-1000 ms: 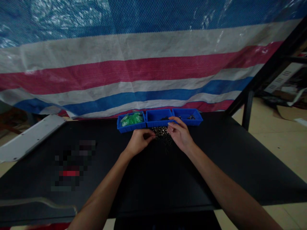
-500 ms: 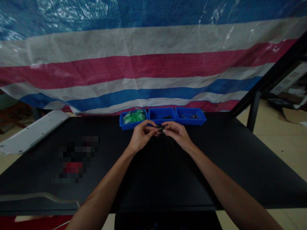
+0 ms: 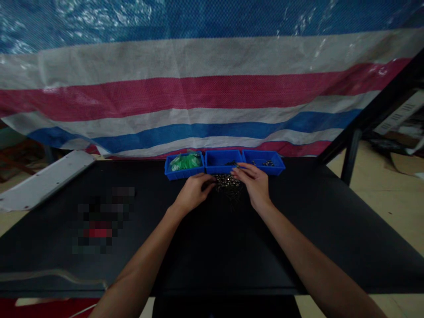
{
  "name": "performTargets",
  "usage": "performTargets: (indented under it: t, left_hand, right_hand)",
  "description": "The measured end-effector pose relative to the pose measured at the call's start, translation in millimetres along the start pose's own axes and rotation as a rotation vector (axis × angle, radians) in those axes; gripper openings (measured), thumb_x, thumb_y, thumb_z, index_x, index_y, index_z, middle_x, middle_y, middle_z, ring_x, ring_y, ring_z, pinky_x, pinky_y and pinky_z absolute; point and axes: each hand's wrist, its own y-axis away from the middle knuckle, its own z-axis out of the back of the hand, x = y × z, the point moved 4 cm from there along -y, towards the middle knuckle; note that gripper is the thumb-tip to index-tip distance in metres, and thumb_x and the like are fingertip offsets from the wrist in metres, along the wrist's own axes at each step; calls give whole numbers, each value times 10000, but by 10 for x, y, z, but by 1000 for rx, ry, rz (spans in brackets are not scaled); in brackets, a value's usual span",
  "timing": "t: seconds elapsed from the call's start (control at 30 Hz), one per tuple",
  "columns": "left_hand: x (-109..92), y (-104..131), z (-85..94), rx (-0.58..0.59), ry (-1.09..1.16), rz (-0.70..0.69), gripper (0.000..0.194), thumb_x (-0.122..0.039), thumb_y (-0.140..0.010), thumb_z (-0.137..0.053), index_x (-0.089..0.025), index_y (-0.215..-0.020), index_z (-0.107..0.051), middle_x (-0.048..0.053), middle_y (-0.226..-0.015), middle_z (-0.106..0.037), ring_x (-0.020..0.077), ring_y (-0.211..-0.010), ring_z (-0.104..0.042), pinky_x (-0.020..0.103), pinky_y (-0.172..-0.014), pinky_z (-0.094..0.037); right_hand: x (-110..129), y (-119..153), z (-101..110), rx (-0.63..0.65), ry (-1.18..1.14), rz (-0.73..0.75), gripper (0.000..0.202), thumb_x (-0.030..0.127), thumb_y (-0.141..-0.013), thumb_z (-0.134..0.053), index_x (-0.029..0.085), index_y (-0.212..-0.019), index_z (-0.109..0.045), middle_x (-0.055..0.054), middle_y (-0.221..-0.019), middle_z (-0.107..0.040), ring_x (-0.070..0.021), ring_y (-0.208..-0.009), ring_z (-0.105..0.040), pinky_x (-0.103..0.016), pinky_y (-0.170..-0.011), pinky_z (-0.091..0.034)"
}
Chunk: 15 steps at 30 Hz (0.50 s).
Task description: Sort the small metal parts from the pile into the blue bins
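Observation:
A heap of small shiny and dark metal parts (image 3: 228, 183), which look like screws, lies on the black table in front of the bins. My left hand (image 3: 195, 191) rests at the heap's left edge, its fingers curled and thumb close to the fingertips; whatever it pinches is too small to make out. Over the heap's right side, my right hand (image 3: 254, 181) pinches a tiny metal piece (image 3: 236, 167) between thumb and fingers, close to the front of the middle blue bin (image 3: 222, 168). That bin has some dark small parts inside.
The left blue bin (image 3: 170, 175) holds a green and clear plastic bag (image 3: 185, 161). Small metal pieces (image 3: 268, 163) lie in the right blue bin (image 3: 280, 168). A white panel (image 3: 46, 176) leans at the table's left edge; a striped tarp (image 3: 185, 92) hangs behind.
My hands have parted: the left has moved slightly left and down, the right a little right and away from the left. More of the metal heap now shows between them.

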Motion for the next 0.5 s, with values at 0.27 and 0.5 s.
performTargets:
  t: [0.27, 0.5]
  left_hand:
    - [155, 30, -44, 98, -181, 8, 111, -119, -879, -592, -174, -931, -674, 62, -935, -670, 204, -854, -640, 337, -791, -525]
    - [59, 8, -9, -6, -104, -16, 218, -105, -884, -545, -167, -1043, -681, 68, -932, -649, 171, -789, -626, 320, -750, -532]
  right_hand:
    - [54, -79, 156, -115, 89, 126, 517, 266, -755, -710, 225, -1261, -612, -110, -1202, -703, -235, -865, -742, -406, -799, -598]
    - [56, -34, 48, 26, 135, 108, 303, 311, -784, -688, 204, -1068, -681, -62, -913, -761, -146, -586, -670, -304, -579, -540]
